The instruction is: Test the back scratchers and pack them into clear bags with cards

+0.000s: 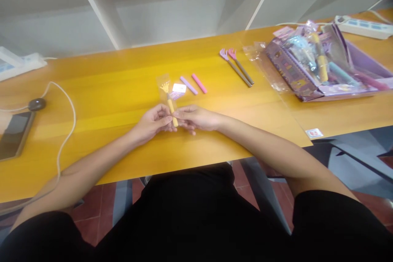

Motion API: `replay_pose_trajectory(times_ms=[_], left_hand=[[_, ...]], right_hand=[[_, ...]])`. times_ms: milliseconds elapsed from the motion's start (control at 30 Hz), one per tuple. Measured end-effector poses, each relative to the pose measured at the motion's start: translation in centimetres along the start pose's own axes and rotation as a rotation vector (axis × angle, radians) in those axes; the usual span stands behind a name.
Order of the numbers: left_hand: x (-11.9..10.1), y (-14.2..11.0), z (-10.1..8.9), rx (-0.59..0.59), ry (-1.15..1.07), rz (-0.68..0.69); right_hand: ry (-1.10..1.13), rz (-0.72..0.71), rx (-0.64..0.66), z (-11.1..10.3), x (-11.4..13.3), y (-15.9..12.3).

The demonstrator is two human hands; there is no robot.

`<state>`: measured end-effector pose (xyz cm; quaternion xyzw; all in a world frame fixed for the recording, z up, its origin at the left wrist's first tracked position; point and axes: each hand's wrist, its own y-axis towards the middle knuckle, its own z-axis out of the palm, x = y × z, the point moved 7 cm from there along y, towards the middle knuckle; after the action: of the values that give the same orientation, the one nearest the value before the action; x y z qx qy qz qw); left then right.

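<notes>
Between my two hands is a yellow back scratcher [170, 106] in a clear plastic bag, its claw end pointing away from me. My left hand [156, 123] pinches the bag from the left near the yellow handle. From the right, my right hand [196, 118] grips the bag and handle with thumb and fingers. A white label [179, 88] shows on the bag's right side. Just beyond lie a purple handle sleeve [188, 85] and a pink handle sleeve [199, 83]. Farther right are a back scratcher with a purple claw [235, 66] and one with a pink claw [242, 65].
A purple printed box [290, 69] with several bagged back scratchers stands at the right, clear plastic bags [270, 69] beside it. Power strips [365, 26] sit at both back corners. A phone [15, 135] and a white cable [73, 114] lie at the left. White shelving [172, 12] borders the back.
</notes>
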<state>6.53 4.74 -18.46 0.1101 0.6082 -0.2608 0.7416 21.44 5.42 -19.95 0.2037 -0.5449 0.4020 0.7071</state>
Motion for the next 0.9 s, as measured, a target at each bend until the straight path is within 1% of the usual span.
replay_pose_trajectory(times_ms=[133,467,733,900], left_hand=[[-0.1,0.1,0.0,0.019,0.014,0.013],[-0.5,-0.1,-0.4,0.047,0.088,0.098],[-1.6,-0.4,0.1,0.146,0.159,0.123],[-1.9,-0.4,0.1,0.207,0.199,0.138]], right_hand=[[-0.004,-0.034,-0.004,0.0,0.2,0.1],[-0.063,-0.177,0.066,0.9,1.1,-0.1],[-0.096,-0.241,0.182,1.8,1.6,-0.5],[-0.11,-0.276,0.237,2.0,1.7,-0.7]])
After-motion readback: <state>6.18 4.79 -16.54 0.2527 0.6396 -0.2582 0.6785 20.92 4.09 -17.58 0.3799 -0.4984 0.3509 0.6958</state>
